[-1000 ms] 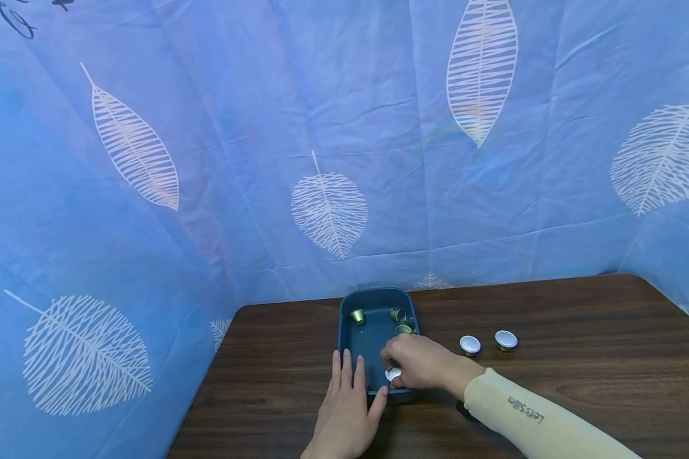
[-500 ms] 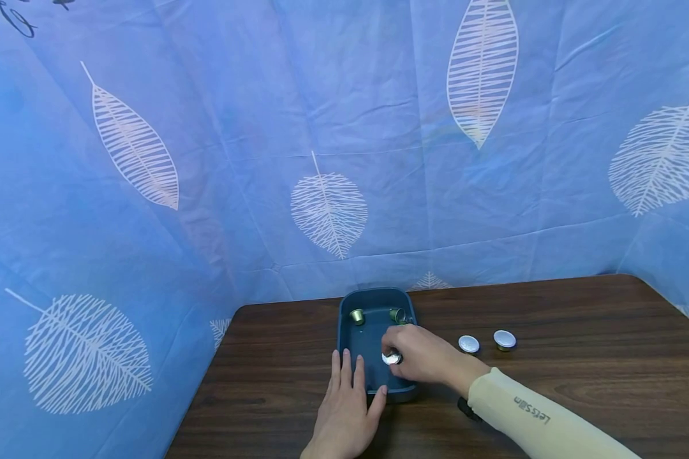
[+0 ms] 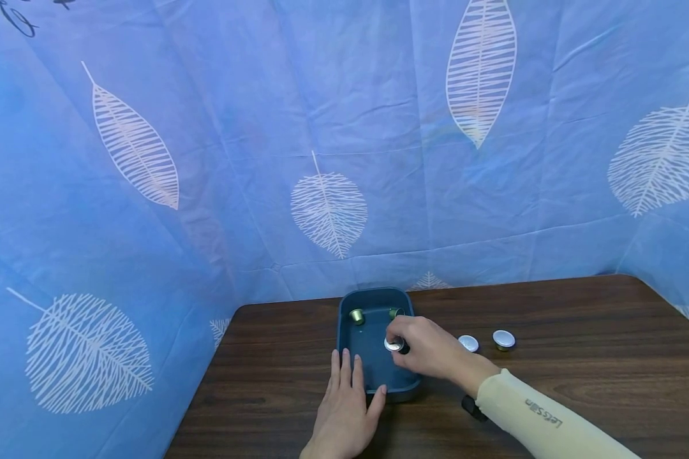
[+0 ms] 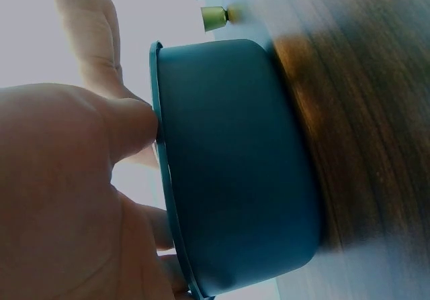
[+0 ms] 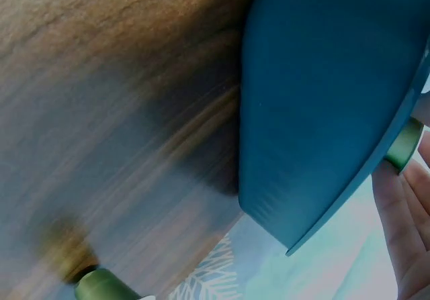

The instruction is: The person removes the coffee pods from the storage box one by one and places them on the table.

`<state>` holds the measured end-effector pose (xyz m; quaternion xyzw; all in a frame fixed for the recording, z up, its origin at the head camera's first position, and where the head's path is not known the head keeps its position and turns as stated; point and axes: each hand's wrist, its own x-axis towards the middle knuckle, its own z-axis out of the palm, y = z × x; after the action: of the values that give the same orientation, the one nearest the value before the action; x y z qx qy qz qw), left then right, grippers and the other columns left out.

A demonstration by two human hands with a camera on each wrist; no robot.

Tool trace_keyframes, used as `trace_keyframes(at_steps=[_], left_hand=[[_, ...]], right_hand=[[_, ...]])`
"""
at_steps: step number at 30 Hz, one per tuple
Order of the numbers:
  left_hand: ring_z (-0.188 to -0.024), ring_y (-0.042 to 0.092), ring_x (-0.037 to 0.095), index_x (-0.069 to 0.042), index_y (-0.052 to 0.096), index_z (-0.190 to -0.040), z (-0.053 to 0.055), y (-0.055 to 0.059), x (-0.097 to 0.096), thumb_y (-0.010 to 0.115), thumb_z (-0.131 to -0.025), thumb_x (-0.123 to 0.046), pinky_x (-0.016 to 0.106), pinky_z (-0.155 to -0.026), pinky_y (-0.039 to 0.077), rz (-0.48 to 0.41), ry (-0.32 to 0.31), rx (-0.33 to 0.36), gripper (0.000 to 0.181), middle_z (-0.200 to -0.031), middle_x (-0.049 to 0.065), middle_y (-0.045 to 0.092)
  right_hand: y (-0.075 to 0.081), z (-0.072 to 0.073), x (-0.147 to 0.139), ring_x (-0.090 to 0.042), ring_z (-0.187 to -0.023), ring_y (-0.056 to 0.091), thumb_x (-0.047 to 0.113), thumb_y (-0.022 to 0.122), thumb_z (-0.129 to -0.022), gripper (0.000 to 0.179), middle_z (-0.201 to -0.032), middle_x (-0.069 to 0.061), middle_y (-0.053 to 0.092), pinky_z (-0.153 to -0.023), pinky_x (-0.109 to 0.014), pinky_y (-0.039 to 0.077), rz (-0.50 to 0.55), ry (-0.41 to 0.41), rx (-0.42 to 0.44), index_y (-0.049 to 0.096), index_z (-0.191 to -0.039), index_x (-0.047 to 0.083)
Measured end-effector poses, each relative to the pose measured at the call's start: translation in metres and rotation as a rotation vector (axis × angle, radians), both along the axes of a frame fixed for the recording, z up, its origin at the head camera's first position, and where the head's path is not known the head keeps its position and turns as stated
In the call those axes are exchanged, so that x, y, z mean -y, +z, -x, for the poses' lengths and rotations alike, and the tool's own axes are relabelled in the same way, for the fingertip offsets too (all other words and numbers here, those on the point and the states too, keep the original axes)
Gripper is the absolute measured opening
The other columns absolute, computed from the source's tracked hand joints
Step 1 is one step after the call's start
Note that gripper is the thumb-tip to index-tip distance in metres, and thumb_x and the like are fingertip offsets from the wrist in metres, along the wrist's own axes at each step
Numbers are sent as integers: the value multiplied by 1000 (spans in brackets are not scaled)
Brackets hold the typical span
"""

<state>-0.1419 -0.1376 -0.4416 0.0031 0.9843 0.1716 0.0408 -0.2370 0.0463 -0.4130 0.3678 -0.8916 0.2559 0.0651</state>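
My right hand (image 3: 430,349) pinches a green coffee capsule (image 3: 394,345) with a silver foil lid, over the right side of a dark blue bin (image 3: 369,357). In the right wrist view the green body of this capsule (image 5: 405,147) shows just beyond the bin's rim, between fingers. My left hand (image 3: 344,411) lies with straight fingers at the bin's near left corner; in the left wrist view its thumb touches the rim (image 4: 158,125). Inside the bin, one capsule (image 3: 357,317) lies at the far left and another (image 3: 397,312) at the far right, partly hidden by my right hand.
Two capsules stand lid up on the wooden table (image 3: 580,370) right of the bin: one (image 3: 468,343) close to my right wrist, another (image 3: 504,339) farther right. A blue cloth (image 3: 252,159) with white leaf prints hangs behind the table.
My right hand has moved away from the bin's near end, farther back and slightly right, with the capsule still pinched. The left hand has stayed in place.
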Motion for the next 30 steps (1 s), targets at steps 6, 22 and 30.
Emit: trace_keyframes(at_steps=[6,22,30], left_hand=[[-151,2,33,-7,33,-151,1,-1,-1,41,-94,-64,59,-112,29,-13,1,-1,81,-162,15,15],[-151,0,33,-9,33,-151,1,-1,1,41,-95,-63,58,-112,28,-4,1,-9,79,-162,14,14],[-151,-1,33,-9,33,-151,1,-2,1,40,-95,-63,57,-113,27,-6,-8,-6,79,-162,15,14]], right_hand=[[-2,1,-8,-1,-79,58,17,76,-80,18,-93,12,64,-71,-21,54,21,-22,-41,68,-95,23],[-5,-3,-21,-2,-74,57,23,79,-80,18,-90,14,62,-68,-21,54,38,-78,-186,67,-94,25],[-10,-2,-30,-2,-76,60,22,79,-80,19,-92,13,63,-67,-22,53,79,-75,-228,68,-95,23]])
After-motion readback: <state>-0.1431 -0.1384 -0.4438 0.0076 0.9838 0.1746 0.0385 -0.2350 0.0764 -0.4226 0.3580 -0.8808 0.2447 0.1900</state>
